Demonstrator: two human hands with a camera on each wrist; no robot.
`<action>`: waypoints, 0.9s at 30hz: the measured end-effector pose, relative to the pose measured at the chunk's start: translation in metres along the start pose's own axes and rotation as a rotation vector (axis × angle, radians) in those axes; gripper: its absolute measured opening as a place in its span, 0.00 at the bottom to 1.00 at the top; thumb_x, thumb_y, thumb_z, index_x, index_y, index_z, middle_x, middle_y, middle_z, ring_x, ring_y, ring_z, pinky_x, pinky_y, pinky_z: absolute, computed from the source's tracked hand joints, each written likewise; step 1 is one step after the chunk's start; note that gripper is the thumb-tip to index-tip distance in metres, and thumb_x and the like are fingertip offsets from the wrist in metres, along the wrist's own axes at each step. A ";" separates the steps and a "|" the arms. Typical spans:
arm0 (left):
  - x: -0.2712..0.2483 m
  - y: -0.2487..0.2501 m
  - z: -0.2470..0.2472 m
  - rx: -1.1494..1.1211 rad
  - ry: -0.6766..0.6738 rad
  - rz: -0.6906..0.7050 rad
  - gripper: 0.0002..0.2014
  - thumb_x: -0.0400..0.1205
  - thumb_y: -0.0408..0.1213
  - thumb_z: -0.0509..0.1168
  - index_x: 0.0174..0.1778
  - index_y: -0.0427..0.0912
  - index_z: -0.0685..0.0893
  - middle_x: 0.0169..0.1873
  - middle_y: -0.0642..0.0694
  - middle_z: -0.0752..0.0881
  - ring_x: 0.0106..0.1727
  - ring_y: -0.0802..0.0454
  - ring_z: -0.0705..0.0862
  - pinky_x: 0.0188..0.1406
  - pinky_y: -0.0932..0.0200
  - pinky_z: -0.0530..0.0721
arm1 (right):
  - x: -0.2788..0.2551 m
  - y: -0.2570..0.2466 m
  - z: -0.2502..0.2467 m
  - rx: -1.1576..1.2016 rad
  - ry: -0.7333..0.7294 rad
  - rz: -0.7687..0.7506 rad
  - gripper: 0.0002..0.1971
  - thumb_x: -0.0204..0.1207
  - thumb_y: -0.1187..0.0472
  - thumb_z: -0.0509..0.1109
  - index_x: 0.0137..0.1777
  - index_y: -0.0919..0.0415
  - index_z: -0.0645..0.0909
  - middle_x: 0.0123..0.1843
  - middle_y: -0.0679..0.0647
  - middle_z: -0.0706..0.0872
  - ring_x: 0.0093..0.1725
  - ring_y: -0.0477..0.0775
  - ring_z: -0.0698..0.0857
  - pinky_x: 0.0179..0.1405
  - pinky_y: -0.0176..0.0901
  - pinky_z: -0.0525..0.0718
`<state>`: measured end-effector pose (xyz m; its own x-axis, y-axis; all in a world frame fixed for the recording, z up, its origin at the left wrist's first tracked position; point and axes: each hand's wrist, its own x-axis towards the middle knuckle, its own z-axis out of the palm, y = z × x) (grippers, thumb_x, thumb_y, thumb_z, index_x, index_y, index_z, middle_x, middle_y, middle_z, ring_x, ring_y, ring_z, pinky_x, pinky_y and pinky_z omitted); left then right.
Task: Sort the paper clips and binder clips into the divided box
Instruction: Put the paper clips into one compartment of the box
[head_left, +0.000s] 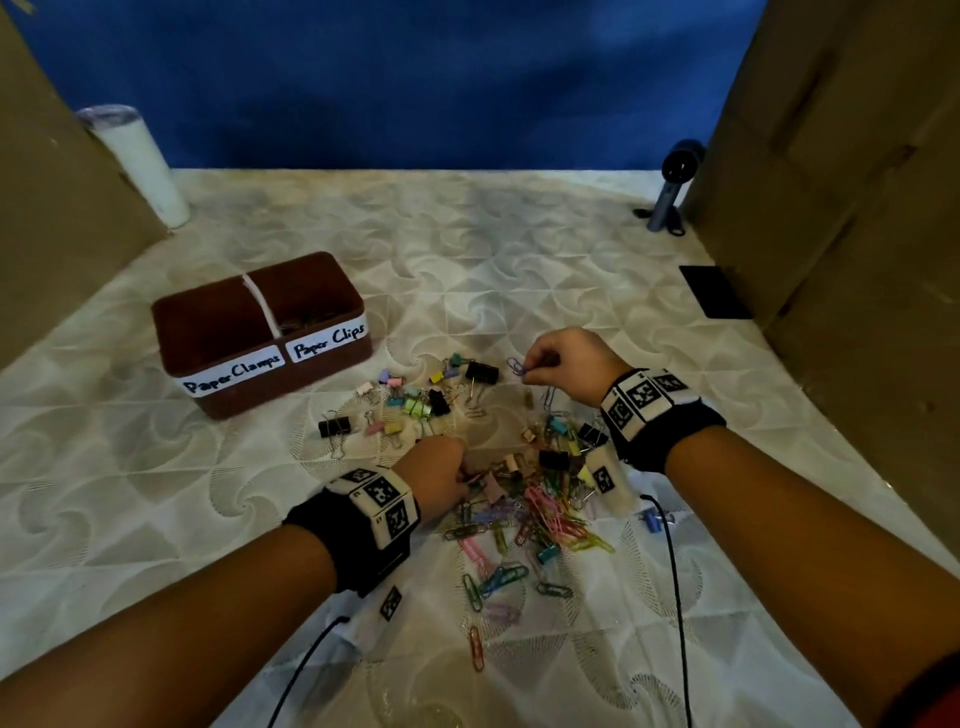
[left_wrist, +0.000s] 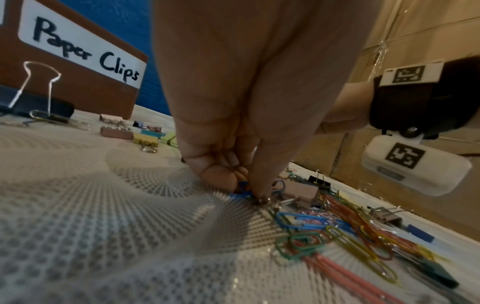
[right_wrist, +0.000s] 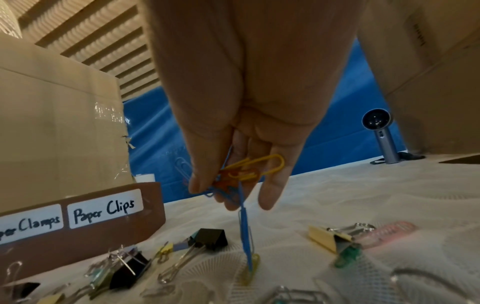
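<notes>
Right of the brown divided box (head_left: 260, 332), right hand (head_left: 563, 364) fingers clamp coloured wire paper clips (right_wrist: 244, 174); left hand (head_left: 441, 478) pinches a blue clip (left_wrist: 241, 190).

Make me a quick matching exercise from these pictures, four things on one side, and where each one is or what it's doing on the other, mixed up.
Things:
1. right hand
2. left hand
3. divided box
4. white tumbler

Places or states:
A. stands at the far left by the cardboard
B. holds a bunch of paper clips above the cloth
C. pinches at a blue clip on the cloth
D. sits left of the pile, labelled in two halves

Pairs: 1-B, 2-C, 3-D, 4-A
</notes>
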<state>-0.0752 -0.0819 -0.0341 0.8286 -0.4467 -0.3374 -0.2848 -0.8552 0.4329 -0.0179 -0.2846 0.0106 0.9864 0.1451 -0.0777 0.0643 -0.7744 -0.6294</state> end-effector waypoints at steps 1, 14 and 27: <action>0.001 0.000 0.000 0.006 -0.005 0.006 0.09 0.78 0.32 0.65 0.52 0.33 0.83 0.52 0.36 0.86 0.54 0.41 0.84 0.52 0.54 0.81 | -0.001 -0.002 0.000 0.027 0.011 0.004 0.06 0.68 0.65 0.78 0.44 0.63 0.86 0.45 0.59 0.90 0.44 0.53 0.86 0.48 0.42 0.84; -0.014 -0.028 -0.042 -0.063 0.032 0.029 0.05 0.78 0.37 0.67 0.38 0.42 0.83 0.36 0.46 0.84 0.37 0.51 0.80 0.37 0.62 0.72 | 0.000 -0.047 -0.005 0.206 -0.023 -0.013 0.06 0.73 0.73 0.70 0.45 0.63 0.79 0.34 0.56 0.83 0.32 0.53 0.84 0.30 0.37 0.85; -0.042 -0.108 -0.155 -0.311 0.266 -0.130 0.06 0.74 0.34 0.73 0.46 0.39 0.88 0.39 0.43 0.89 0.36 0.51 0.86 0.32 0.69 0.85 | 0.058 -0.137 0.044 0.329 0.110 -0.127 0.12 0.71 0.78 0.67 0.44 0.60 0.79 0.33 0.53 0.79 0.33 0.56 0.84 0.43 0.55 0.87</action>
<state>-0.0043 0.0702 0.0626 0.9551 -0.2220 -0.1960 -0.0443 -0.7616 0.6465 0.0242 -0.1430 0.0586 0.9853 0.1460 0.0892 0.1524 -0.5129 -0.8448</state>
